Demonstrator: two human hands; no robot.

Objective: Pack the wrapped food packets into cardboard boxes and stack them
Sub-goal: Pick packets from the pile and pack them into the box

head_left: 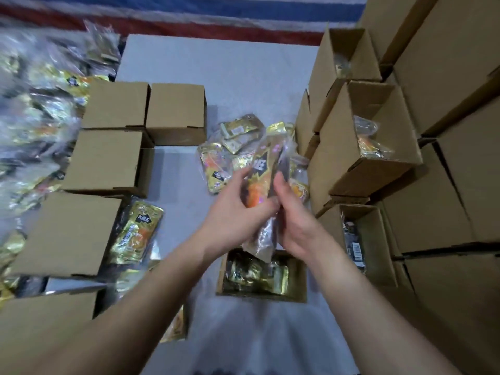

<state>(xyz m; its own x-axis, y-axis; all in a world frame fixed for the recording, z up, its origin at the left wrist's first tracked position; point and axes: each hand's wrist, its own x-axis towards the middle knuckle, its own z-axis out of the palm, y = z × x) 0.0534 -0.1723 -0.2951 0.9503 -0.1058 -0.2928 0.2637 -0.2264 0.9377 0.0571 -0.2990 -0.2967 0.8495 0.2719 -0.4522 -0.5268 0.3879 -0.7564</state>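
Hands, left hand (238,207) and right hand (293,226), grip upright packets (266,171) above open box (299,277).

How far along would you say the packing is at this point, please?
Done: closed boxes sit at the left. In hand: left hand and right hand hold packets above the open box, already partly filled. Left: the loose pile and the heap at far left.
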